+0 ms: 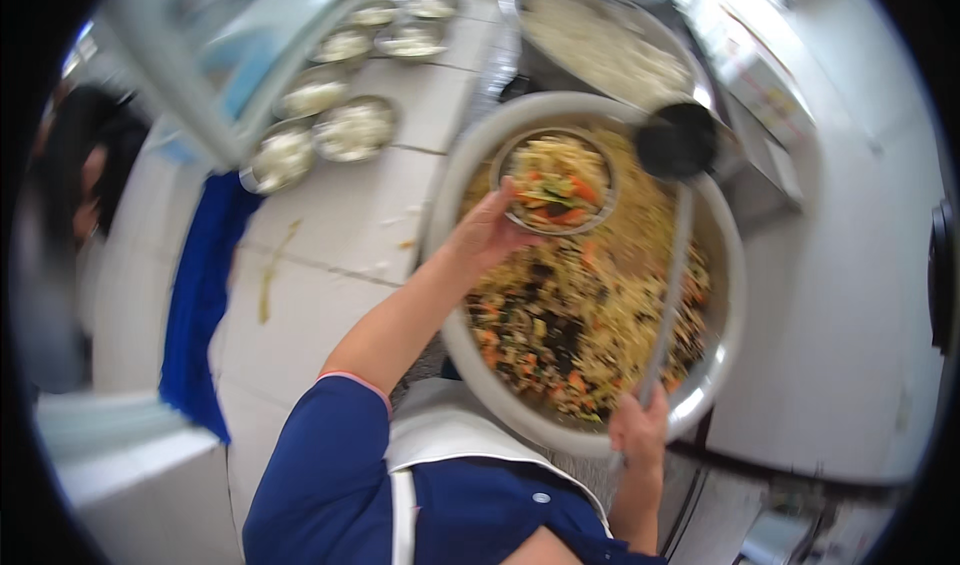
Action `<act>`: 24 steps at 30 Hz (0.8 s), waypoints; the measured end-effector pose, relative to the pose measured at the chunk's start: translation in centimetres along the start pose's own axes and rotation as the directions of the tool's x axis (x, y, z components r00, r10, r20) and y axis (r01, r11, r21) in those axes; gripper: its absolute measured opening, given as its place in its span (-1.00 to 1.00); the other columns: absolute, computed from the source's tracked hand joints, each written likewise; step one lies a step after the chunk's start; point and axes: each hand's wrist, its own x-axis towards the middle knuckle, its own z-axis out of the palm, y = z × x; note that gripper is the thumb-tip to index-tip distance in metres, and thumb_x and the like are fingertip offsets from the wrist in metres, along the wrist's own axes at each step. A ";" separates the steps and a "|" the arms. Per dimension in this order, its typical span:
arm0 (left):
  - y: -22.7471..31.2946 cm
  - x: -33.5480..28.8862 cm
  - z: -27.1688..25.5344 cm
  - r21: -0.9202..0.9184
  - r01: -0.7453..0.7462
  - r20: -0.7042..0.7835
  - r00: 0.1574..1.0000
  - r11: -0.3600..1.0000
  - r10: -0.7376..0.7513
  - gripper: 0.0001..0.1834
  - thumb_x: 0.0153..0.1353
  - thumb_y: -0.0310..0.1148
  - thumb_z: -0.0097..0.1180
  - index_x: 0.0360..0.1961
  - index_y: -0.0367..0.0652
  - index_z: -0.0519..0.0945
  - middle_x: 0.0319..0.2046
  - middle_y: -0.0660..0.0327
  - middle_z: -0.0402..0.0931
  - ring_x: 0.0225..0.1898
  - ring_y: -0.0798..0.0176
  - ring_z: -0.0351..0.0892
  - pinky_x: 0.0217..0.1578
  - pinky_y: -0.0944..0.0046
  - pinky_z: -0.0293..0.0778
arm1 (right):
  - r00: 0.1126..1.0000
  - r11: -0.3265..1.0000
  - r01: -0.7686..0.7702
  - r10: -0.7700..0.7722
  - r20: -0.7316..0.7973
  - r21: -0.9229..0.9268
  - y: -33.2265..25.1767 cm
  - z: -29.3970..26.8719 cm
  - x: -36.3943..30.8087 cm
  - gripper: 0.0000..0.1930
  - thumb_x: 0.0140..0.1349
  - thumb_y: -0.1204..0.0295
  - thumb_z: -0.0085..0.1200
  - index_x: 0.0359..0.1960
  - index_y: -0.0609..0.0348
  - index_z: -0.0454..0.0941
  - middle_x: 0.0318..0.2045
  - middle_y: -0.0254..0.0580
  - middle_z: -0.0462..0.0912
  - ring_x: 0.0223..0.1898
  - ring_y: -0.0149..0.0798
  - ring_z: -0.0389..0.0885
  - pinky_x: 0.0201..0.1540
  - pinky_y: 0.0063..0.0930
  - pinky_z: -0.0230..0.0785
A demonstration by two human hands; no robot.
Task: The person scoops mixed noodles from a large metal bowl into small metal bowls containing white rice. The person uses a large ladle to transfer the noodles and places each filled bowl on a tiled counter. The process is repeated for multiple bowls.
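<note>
Over the big round pot (460, 335), my left hand (492, 227) grips the rim of a metal bowl (500, 165). Shredded pale vegetable, orange carrot pieces and some green fill this bowl. My right hand (638, 427) is closed round the long metal handle of a ladle (676, 143). The ladle's dark, round bowl end is raised over the pot's far right rim. Below lies a cooked mix (560, 335) of pale shreds, dark bits and orange pieces, with yellowish broth toward the far side.
On the white tiled counter (330, 315) at left stand several metal bowls of rice (356, 129). A blue cloth (205, 305) hangs along its left edge. Behind the pot sits a large pan of rice (600, 45). Another person (90, 185) is at far left, blurred.
</note>
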 end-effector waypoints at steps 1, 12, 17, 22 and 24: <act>1.4 -1.8 0.2 -0.018 -0.024 -0.012 1.000 1.000 0.023 -0.44 0.13 -0.07 0.07 0.07 -0.14 0.26 -0.07 0.10 0.42 -0.10 0.09 0.51 -0.30 0.12 0.63 | 1.000 0.998 -0.017 0.017 -0.012 0.055 0.1 0.1 -0.6 -0.89 0.17 0.53 -0.11 -0.34 0.15 0.21 -0.81 -0.44 0.23 -0.90 -0.51 0.18 -0.93 -0.65 0.02; 28.1 -31.4 -4.9 0.682 -0.414 -0.426 0.446 0.603 0.787 -0.37 0.22 0.07 -0.18 0.11 -0.23 0.24 0.00 -0.02 0.35 -0.03 0.02 0.44 -0.18 0.06 0.54 | 0.927 0.891 -0.321 0.364 -0.085 0.321 9.7 -2.1 3.9 -0.68 0.21 0.38 -0.13 -0.71 -0.04 0.14 -0.84 -0.49 0.13 -0.88 -0.50 0.15 -0.88 -0.56 0.07; 36.7 -41.0 -17.4 0.715 -0.425 -0.517 0.214 0.555 0.829 -0.41 0.20 -0.06 -0.05 0.17 -0.13 0.16 0.08 0.01 0.26 0.02 -0.06 0.37 -0.13 0.02 0.52 | 0.940 0.932 -0.306 0.328 -0.089 0.195 9.9 -1.6 7.3 -0.69 0.20 0.39 -0.13 -0.70 -0.03 0.14 -0.86 -0.48 0.13 -0.89 -0.49 0.14 -0.88 -0.54 0.03; 40.9 -43.7 -27.3 0.656 -0.405 -0.670 0.076 0.637 0.738 -0.50 0.17 -0.18 0.01 0.08 -0.18 0.25 0.02 0.00 0.29 -0.02 -0.04 0.39 -0.16 0.00 0.50 | 0.949 0.968 -0.218 0.180 -0.257 -0.125 7.9 -1.6 12.0 -0.88 0.09 0.50 -0.12 -0.53 0.08 0.20 -0.81 -0.39 0.22 -0.87 -0.46 0.22 -0.86 -0.52 0.09; 41.8 -44.2 -29.1 0.672 -0.364 -0.696 -0.010 0.645 0.718 -0.53 0.15 -0.20 0.02 0.03 -0.20 0.30 -0.03 -0.01 0.33 -0.06 -0.04 0.41 -0.19 0.01 0.50 | 0.948 0.907 -0.204 0.089 -0.307 -0.368 7.6 -2.5 13.7 -0.92 0.06 0.50 -0.12 -0.45 0.17 0.24 -0.77 -0.32 0.30 -0.86 -0.40 0.27 -0.82 -0.47 0.16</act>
